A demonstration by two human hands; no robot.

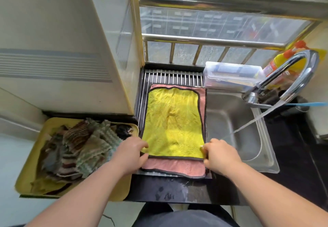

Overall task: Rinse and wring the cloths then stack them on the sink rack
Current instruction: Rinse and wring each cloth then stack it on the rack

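Left grip (131,153) and right grip (220,154) pinch near corners of a fluffy yellow cloth (173,120) atop a pink cloth (174,168) on the steel sink rack (174,77); many crumpled striped cloths (79,147) await rinsing.

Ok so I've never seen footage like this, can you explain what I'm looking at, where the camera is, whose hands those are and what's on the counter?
There is no machine here. The one picture comes from a camera worn on a person's head, looking down, so the two grips are that person's own bare hands. The left hand pinches the near left corner of a yellow cloth, the right hand the near right corner. That cloth lies spread on a pink cloth, on a rack of metal bars beside the steel sink, where the tap runs water. On the left a yellow tray holds a heap of crumpled cloths. Behind the sink stands a clear box.
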